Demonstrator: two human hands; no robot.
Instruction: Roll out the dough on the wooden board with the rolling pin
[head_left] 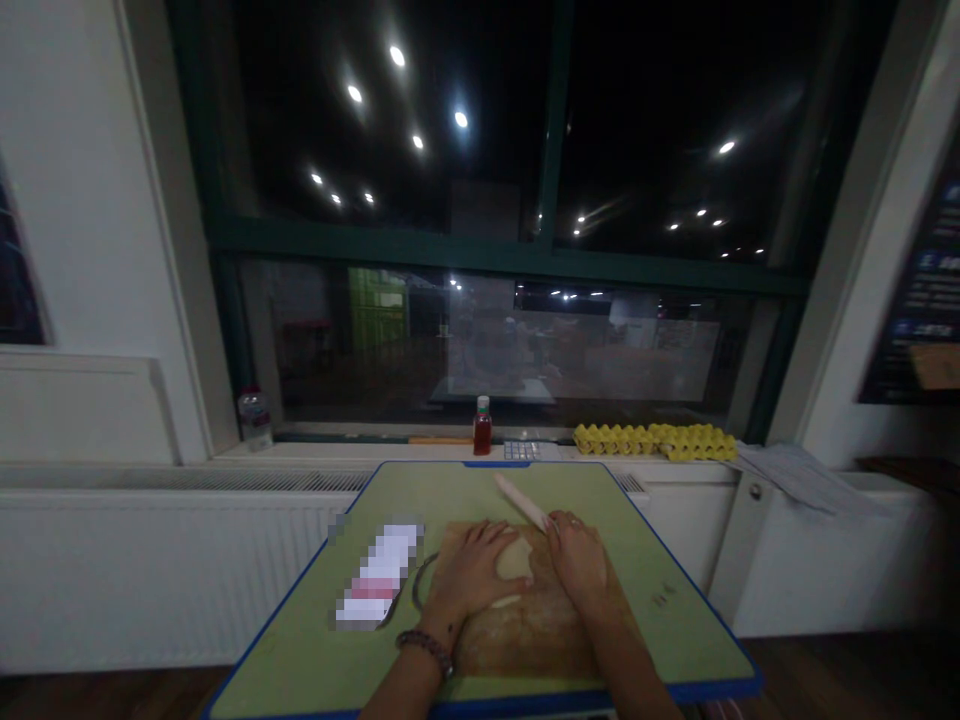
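Observation:
A pale, flattened sheet of dough [515, 562] lies on a brown wooden board [532, 645]. My left hand [480, 570] rests over the dough's left side with its fingers spread, covering part of it. To the right, my right hand [579, 558] is closed around the near end of a light rolling pin [519, 501]. The pin slants away to the far left, its far end beyond the board's back edge. My right fingers hide its near end.
The board lies on a green table [675, 640] with a blue edge. A blurred-out phone-like object [381, 575] lies left of the board. On the windowsill are a clear bottle [256, 420], a small red bottle [482, 428], yellow egg trays [652, 440] and papers [802, 478].

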